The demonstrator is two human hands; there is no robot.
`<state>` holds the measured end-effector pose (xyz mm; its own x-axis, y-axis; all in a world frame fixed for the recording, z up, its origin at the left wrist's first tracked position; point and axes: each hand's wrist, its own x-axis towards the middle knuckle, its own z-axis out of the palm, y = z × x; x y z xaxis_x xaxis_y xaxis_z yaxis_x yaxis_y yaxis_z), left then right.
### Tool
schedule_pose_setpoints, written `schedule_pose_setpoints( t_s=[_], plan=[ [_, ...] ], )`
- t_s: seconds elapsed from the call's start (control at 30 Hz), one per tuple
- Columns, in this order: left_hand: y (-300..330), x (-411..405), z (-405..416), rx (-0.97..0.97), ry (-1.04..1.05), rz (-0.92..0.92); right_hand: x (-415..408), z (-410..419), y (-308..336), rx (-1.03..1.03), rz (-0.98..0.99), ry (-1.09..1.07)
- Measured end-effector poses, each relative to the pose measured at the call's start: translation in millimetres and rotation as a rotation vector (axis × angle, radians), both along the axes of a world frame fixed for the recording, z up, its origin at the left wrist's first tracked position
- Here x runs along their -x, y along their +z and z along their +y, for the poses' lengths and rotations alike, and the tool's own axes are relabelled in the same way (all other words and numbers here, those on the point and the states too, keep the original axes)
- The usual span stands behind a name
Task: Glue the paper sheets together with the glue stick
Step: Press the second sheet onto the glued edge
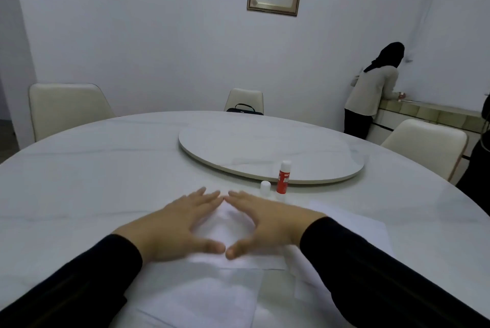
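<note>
Both hands, left and right, press flat, fingers spread, gripping nothing, on the sheets at the table's near edge. Glue stick stands uncapped beside its cap; gluing seems done, pressing underway.

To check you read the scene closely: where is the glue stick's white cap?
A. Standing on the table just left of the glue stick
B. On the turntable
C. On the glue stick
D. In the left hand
A: the cap stands on the table left of the upright glue stick; both hands lie flat on the paper.
</note>
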<state>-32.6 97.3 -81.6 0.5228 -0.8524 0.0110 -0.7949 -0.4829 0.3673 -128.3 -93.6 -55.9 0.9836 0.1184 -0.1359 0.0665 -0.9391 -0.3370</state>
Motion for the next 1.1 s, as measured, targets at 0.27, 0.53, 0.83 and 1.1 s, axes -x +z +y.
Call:
schedule_pose_setpoints(
  t_s=[0.27,0.53,0.83,1.1],
  plan=[
    [-19.5,-6.6,4.8,-0.203,-0.032,-0.173,3.5,-16.1,-38.6,0.135,-0.05,0.042],
    [-19.3,-8.0,11.3,-0.202,-0.011,-0.162,9.8,-22.5,-38.6,0.186,-0.032,-0.034],
    [-17.0,-8.9,22.3,-0.206,0.051,-0.126,18.9,-27.1,-36.6,0.232,-0.023,-0.114],
    [-13.1,-6.7,25.1,-0.205,0.076,-0.087,19.1,-48.9,-7.2,0.214,0.199,-0.101]
  ],
)
